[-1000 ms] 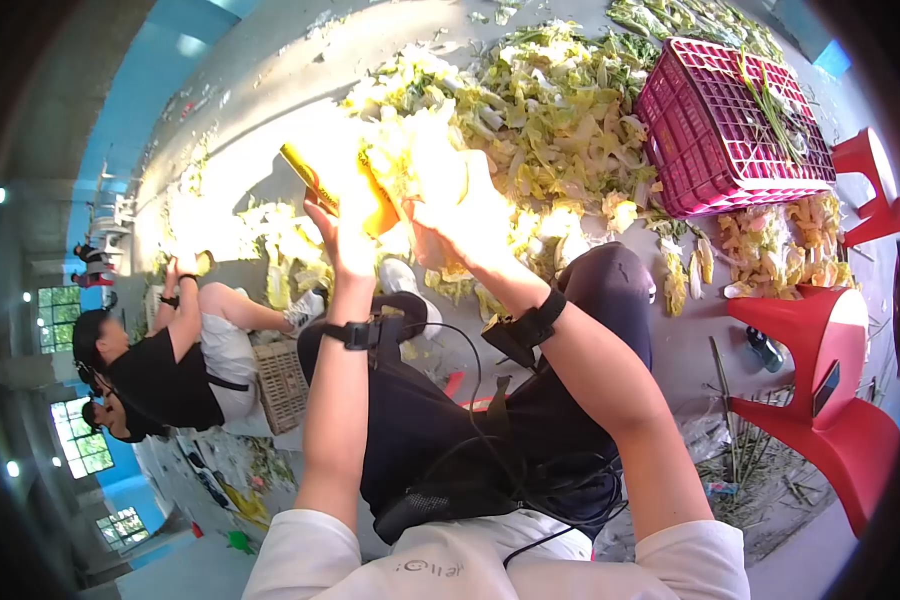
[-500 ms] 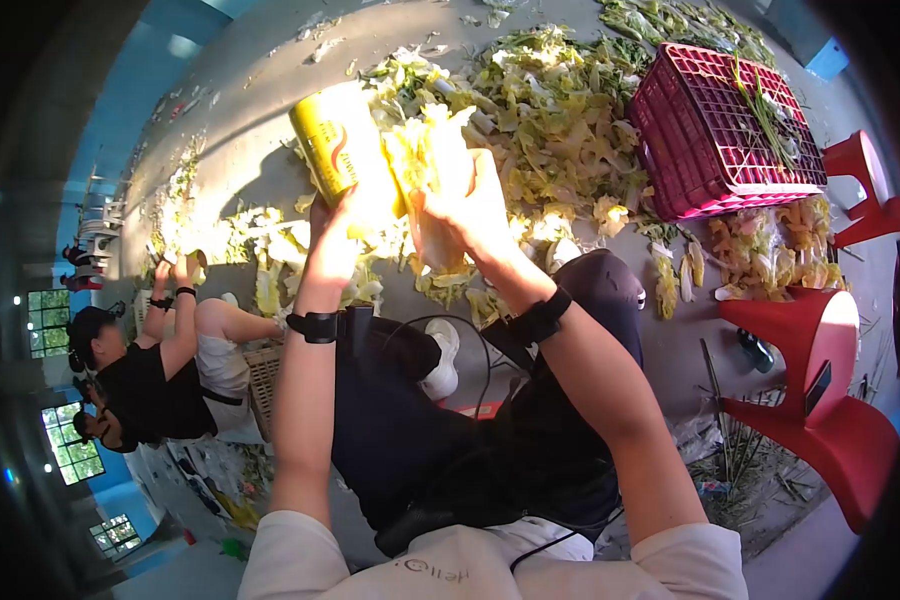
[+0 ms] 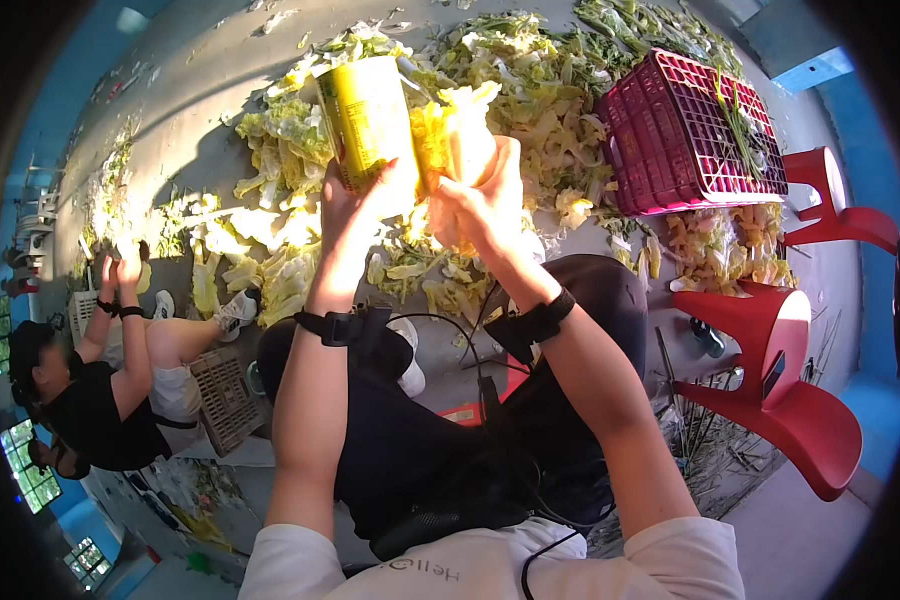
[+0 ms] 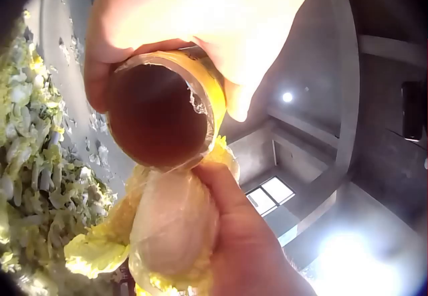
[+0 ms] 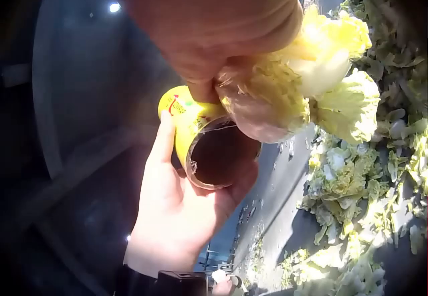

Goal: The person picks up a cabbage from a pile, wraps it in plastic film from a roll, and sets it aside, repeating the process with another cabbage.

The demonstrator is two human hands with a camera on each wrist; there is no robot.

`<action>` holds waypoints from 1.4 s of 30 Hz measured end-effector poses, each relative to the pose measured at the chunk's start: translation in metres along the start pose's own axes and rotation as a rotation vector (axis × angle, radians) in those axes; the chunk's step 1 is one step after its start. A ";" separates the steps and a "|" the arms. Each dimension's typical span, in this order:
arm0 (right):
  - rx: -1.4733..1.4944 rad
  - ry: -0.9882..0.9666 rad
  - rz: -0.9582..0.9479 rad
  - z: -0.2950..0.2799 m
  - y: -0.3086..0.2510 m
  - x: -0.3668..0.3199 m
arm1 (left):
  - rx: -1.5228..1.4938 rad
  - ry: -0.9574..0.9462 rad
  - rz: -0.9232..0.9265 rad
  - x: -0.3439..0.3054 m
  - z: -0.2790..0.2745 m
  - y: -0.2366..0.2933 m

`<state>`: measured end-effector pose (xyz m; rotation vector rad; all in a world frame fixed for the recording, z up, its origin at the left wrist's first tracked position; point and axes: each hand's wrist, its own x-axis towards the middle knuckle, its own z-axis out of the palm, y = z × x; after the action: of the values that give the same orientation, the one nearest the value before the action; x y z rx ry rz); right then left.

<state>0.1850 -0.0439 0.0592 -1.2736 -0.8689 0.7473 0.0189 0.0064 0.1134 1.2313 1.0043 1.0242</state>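
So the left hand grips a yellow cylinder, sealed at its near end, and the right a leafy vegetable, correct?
Not sealed: the left wrist view shows the yellow cylinder open there. The left hand grips it, the right hand a leafy vegetable.

Yellow tube (image 3: pixel 368 115) printed in red, white-and-yellow cabbage (image 4: pixel 172 224), magenta gridded crate (image 3: pixel 642 150); red stools (image 3: pixel 798 432), black wristband (image 3: pixel 336 329)

White short-sleeved shirt (image 3: pixel 490 545), farthest back from the fingers (image 4: pixel 99 85); dark lettering (image 3: pixel 422 572) across its chest, looks like "Hello", the rest hard to read from here. Black left strap (image 3: pixel 337 328) and right strap (image 3: pixel 545 318), one behind each hand's fingers, each with a dark boxy unit (image 3: pixel 508 335). Black cable (image 3: pixel 487 400) and dark trousers (image 3: pixel 420 460) behind those.
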 end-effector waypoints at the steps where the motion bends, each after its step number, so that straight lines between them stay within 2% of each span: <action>1: 0.045 0.000 0.004 0.001 0.001 0.001 | -0.063 0.010 0.008 -0.001 -0.001 -0.002; 3: 0.227 0.040 0.005 0.007 0.005 0.006 | -0.186 0.020 0.022 -0.001 0.002 -0.003; 5: 0.194 -0.009 0.127 0.004 0.002 0.005 | -0.217 -0.076 -0.006 0.000 -0.004 0.003; 7: 0.239 -0.061 0.116 0.006 0.009 0.005 | -0.194 -0.067 -0.104 -0.006 -0.005 0.012; 8: 0.233 -0.061 0.142 0.006 0.012 0.005 | -0.246 -0.102 -0.077 -0.006 -0.007 0.005; 11: 0.267 -0.064 0.185 0.009 0.009 0.010 | -0.154 -0.053 -0.046 -0.005 -0.009 -0.016; 13: 0.346 -0.084 0.178 0.009 0.003 0.010 | -0.233 -0.127 -0.168 -0.003 -0.020 -0.016; 16: 0.085 -0.180 0.353 0.005 -0.028 0.011 | -0.434 -0.032 -0.229 -0.001 -0.024 -0.014; 19: 0.599 -0.304 0.508 -0.002 -0.027 0.013 | -0.494 0.017 -0.251 0.002 -0.027 -0.010; 20: 0.684 -0.376 0.530 -0.006 -0.022 0.015 | -0.507 0.023 -0.263 0.003 -0.030 -0.007; 21: 0.916 -0.505 0.673 -0.011 -0.023 0.020 | -0.519 0.031 -0.273 0.003 -0.032 -0.003; 23: 0.811 -0.538 0.687 -0.024 -0.025 0.030 | -0.604 -0.033 -0.297 0.003 -0.036 0.002; 24: 0.807 -0.540 0.620 -0.028 -0.033 0.032 | -0.673 -0.079 -0.305 0.003 -0.039 0.005; 27: 0.887 -0.633 0.621 -0.023 -0.039 0.031 | -0.857 -0.204 -0.319 -0.008 -0.037 0.013; 28: 0.996 -0.719 0.635 -0.021 -0.038 0.030 | -0.875 -0.203 -0.326 -0.009 -0.038 0.010; 32: 1.125 -0.530 0.833 -0.019 -0.055 0.008 | -0.811 -0.143 -0.278 -0.014 -0.033 0.006; 34: 0.955 -0.483 0.707 -0.013 -0.034 0.007 | -0.797 -0.080 -0.279 -0.011 -0.034 0.003; 38: 1.085 -0.497 0.761 -0.007 -0.025 0.004 | -0.797 -0.097 -0.267 -0.009 -0.035 0.003; 41: 1.378 -0.615 0.845 -0.008 -0.005 0.006 | -0.789 -0.102 -0.299 -0.007 -0.034 0.006; 42: 1.330 -0.586 0.836 -0.008 -0.006 0.007 | -0.791 -0.118 -0.323 -0.006 -0.037 0.006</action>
<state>0.1949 -0.0426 0.0654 -0.1082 -0.0568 1.9791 -0.0185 0.0094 0.1174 0.4521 0.5779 0.9386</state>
